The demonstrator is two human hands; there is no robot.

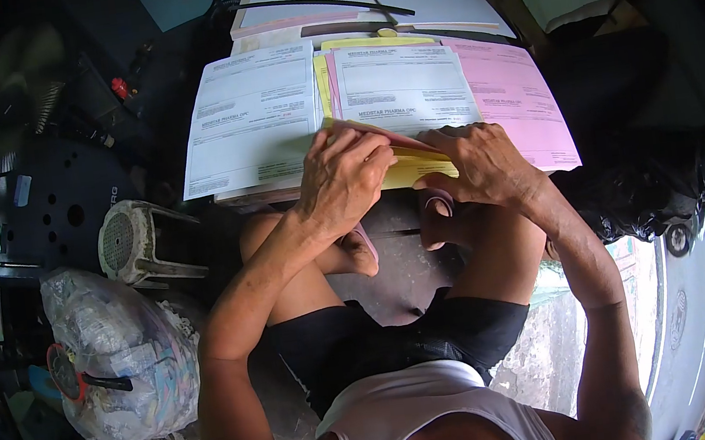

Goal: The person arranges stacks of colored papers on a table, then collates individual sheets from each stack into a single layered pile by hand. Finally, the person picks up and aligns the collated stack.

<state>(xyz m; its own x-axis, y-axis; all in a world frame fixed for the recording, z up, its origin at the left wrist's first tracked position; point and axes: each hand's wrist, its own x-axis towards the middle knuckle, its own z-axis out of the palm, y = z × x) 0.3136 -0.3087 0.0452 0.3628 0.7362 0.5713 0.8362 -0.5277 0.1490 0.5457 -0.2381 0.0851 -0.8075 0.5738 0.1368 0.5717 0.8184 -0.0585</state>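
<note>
Printed forms lie spread over a low table. A white stack [248,118] is on the left, a pink stack [513,95] on the right, and a white form [402,82] with pink and yellow sheets under it is in the middle. My left hand [342,173] has its fingers curled on the lifted near edge of the middle sheets. My right hand [482,160] holds the right part of that same edge, thumb below and fingers above. A yellow sheet [417,168] shows beneath, between my hands.
Blank paper stacks [299,2] and a dark strip [326,5] lie behind the forms. A stool [130,238] and a filled plastic bag [119,363] are at the left. Black plastic bags [640,193] sit at the right, and a fan [16,94] stands at the far left.
</note>
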